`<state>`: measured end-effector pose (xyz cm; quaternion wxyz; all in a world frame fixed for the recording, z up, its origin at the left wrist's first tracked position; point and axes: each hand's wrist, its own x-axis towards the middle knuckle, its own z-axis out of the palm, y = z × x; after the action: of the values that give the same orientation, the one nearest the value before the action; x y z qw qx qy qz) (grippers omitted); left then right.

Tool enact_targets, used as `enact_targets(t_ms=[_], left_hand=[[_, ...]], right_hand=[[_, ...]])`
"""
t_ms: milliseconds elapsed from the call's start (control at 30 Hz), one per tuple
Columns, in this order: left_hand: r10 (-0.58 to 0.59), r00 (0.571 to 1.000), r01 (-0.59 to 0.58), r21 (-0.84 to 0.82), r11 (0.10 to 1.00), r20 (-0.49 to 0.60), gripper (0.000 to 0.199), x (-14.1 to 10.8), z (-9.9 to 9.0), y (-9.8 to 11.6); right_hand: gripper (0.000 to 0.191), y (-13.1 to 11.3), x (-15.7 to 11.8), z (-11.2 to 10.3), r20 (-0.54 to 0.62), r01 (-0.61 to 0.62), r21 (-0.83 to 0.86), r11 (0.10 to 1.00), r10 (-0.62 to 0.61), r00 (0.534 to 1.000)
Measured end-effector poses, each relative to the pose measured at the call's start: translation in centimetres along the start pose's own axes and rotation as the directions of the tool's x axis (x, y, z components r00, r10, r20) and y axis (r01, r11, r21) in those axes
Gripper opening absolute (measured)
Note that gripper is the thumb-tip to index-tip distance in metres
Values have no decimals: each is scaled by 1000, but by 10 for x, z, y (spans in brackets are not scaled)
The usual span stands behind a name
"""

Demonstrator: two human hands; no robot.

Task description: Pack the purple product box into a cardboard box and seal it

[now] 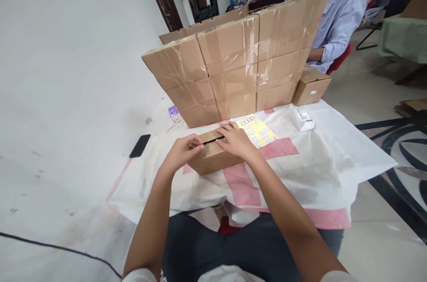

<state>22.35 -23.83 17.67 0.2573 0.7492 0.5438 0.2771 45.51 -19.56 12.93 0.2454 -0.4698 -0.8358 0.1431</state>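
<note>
A small brown cardboard box lies in front of me on the cloth-covered table, a dark narrow gap running between its top flaps. My left hand is at the box's left end with its fingers curled in and the thumb close to them; what they pinch, if anything, is hidden. Across the right part of the top rests my right hand, fingers spread over the flaps. Just right of the box is a yellow sheet of small stickers, partly behind the right hand.
A wall of stacked, taped cardboard boxes rises behind. At right are a white tape dispenser and another carton. A black phone lies left, by the white wall. Beyond the stack sits a person in a light shirt.
</note>
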Motion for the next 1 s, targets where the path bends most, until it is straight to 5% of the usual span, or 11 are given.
enact_targets(t_ms=[200, 367, 600, 800, 1000], left_hand=[[11, 999, -13, 74, 997, 30, 19, 18, 13, -13], [85, 996, -88, 292, 952, 22, 4, 19, 18, -11], [195, 979, -139, 512, 847, -57, 17, 12, 22, -13], [146, 989, -149, 233, 961, 27, 27, 19, 21, -29], [3, 1000, -9, 252, 968, 22, 36, 22, 21, -33]], right_hand=[[40, -1, -1, -1, 14, -16, 15, 1000, 15, 1000], [39, 0, 1, 0, 22, -7, 29, 1000, 7, 1000], [40, 4, 3, 3, 31, 5, 22, 1000, -6, 1000], [48, -3, -1, -3, 136, -50, -26, 998, 53, 989], [54, -11, -3, -3, 207, -101, -63, 993, 112, 972]])
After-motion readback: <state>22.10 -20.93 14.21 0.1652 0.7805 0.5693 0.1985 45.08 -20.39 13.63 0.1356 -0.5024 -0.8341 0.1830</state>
